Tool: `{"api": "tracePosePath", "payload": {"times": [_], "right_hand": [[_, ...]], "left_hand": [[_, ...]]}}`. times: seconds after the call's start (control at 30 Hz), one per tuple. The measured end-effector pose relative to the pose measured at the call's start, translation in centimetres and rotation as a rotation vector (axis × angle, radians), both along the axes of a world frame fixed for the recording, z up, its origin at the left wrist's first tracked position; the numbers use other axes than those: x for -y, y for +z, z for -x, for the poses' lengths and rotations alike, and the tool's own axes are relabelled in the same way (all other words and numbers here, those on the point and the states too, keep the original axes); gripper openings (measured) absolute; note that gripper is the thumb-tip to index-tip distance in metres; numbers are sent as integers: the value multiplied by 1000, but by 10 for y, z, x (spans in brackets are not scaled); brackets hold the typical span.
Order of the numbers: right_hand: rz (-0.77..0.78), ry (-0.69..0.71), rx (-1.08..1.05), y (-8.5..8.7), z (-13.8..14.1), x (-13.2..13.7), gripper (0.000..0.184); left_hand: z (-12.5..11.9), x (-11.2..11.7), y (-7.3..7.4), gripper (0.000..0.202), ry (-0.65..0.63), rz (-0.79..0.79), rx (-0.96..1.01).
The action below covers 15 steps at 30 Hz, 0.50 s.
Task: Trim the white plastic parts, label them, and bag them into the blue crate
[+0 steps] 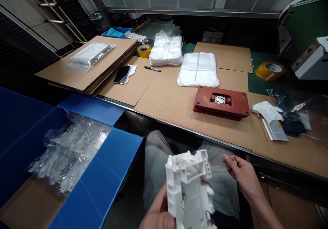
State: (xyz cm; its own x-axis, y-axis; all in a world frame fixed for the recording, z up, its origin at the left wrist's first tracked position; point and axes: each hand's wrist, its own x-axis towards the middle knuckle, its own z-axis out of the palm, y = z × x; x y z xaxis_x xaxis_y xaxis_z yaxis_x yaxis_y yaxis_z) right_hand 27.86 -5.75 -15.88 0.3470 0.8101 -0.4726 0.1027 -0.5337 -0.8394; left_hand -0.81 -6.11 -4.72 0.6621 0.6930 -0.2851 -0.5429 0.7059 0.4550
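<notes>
While our left hand (157, 210) grips the white moulded plastic housing (188, 191) from below, the housing sits low in view, above our grey-trousered knees (156, 164). Left of it, a blue corrugated plastic bin (102, 160) holds bagged clear plastic parts (71, 150). Our right hand (242, 177) is near the housing, not touching it, mostly closed, pinching a small metal piece (234, 160) between thumb and forefinger. Ahead, past the bench edge (194, 132), a red fixture plate (221, 102) sits on cardboard sheets (169, 109). Further right lie a white glove (268, 111) and a roll of yellow tape (270, 71).
</notes>
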Motion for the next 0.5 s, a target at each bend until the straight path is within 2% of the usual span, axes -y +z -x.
{"api": "tracePosePath", "payload": {"times": [0.17,0.5], "right_hand": [[14,-65,-11,-6,-11,10,48],[69,-148,-9,-18,-34,33,47]], "left_hand": [[-13,-11,3,65,46,208,119],[-23,-12,-2,67,16,184,191]]}}
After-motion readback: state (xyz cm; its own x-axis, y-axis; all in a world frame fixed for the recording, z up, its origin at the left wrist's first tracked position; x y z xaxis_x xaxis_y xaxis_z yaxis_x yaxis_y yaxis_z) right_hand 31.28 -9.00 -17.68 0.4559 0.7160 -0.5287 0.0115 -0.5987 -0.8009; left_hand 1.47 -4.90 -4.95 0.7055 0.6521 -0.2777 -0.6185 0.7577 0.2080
